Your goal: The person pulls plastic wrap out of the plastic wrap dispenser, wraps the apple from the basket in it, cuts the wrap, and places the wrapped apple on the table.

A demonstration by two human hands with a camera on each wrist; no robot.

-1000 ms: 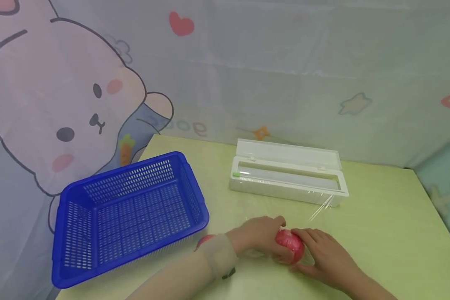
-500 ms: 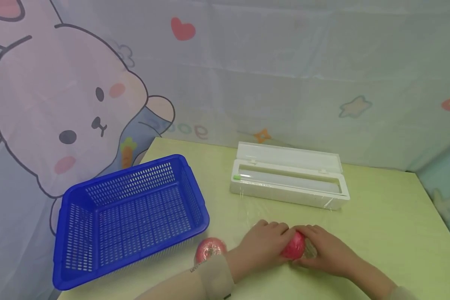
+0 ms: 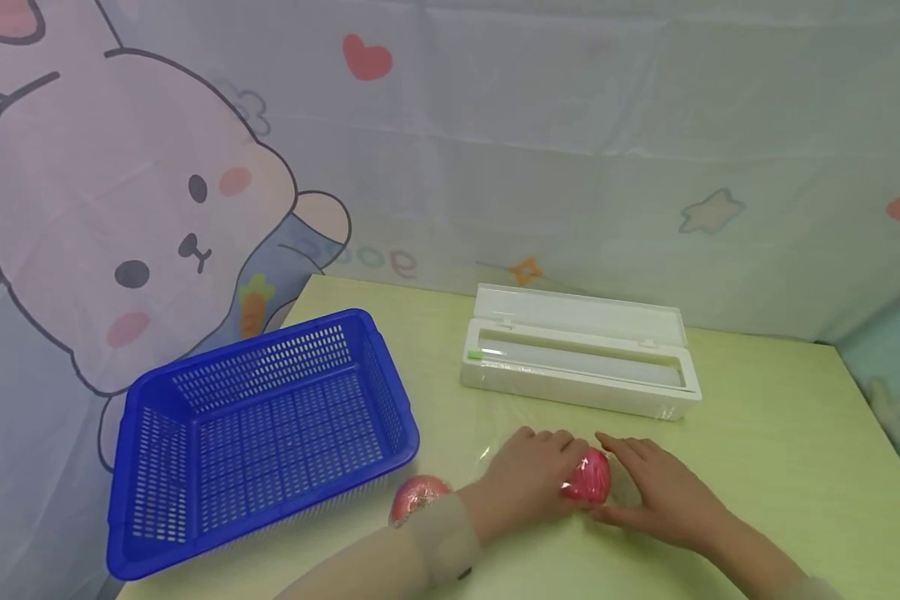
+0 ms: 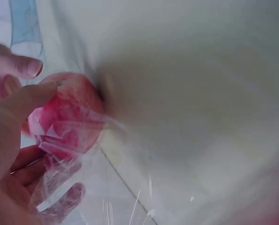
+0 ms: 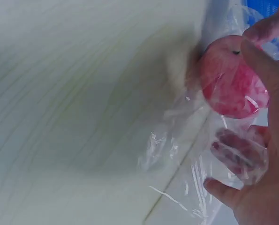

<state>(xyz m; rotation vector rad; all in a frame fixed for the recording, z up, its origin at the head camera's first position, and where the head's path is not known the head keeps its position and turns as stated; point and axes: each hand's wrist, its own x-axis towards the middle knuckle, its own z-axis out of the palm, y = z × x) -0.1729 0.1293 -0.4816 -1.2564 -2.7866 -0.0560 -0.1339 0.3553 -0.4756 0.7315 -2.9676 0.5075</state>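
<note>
A red apple (image 3: 591, 477) with clear cling film (image 4: 64, 187) about it is between my two hands over the table. My left hand (image 3: 534, 477) grips it from the left; in the left wrist view the thumb lies near the stem and other fingers are below. To the right of the apple, my right hand (image 3: 663, 498) has its fingers spread and its thumb apart from them. Loose film (image 5: 200, 159) drapes over some right-hand fingers in the right wrist view. Part of the apple is hidden behind my left hand.
Another film-wrapped red apple (image 3: 420, 496) rests by my left sleeve. A blue perforated basket (image 3: 258, 333) stands at the left. Behind the hands is a white cling film box (image 3: 570, 393), lid raised, with a roll (image 3: 577, 354) inside. A printed cloth (image 3: 540, 150) hangs behind the table.
The left hand has shifted from bending over the apple to gripping its left side. The right fingers have spread away from it. The film strands at the box's right end no longer show.
</note>
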